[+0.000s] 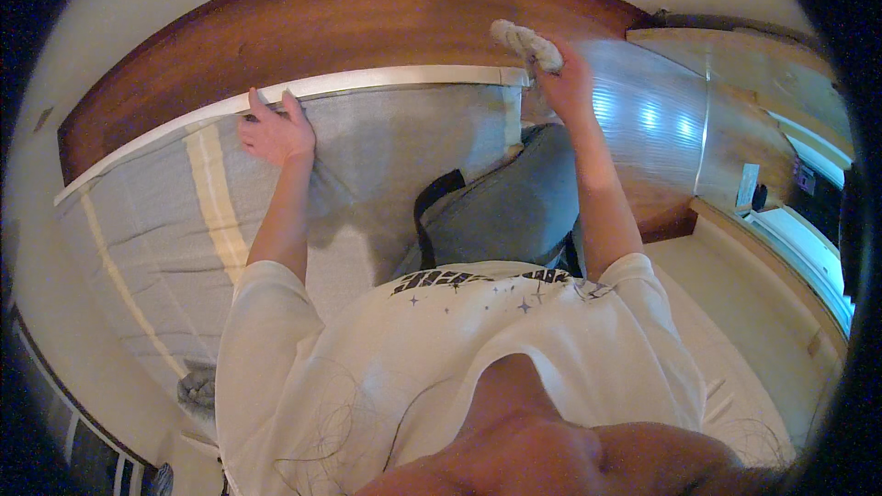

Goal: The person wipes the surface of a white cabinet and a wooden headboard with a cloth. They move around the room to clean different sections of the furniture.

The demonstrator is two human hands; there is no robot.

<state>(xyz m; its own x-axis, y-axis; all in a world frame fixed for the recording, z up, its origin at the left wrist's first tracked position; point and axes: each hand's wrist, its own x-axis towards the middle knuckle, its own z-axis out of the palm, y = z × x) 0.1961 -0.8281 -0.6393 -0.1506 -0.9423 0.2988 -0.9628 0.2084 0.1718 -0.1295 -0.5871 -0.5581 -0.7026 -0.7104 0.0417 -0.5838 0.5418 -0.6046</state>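
A light, crumpled cloth (pixel 527 45) is gripped in my right hand (pixel 566 83), held up before the brown wooden headboard (pixel 386 14). My left hand (pixel 279 134) rests on the edge of the bed, its fingertips at the pale ledge (pixel 386 77) that runs along the headboard's base. Under that hand lies a grey sheet (pixel 213 179) with yellow and white stripes, wrinkled in places. My left hand appears to hold nothing, and its fingers are spread.
Right of the bed stands a glossy wooden surface (pixel 648 110) with light reflections. A wooden-edged ledge (pixel 765 248) runs at the lower right. Grey fabric with a black strap (pixel 431 213) lies before my body. A rolled grey bundle (pixel 198 391) is at the lower left.
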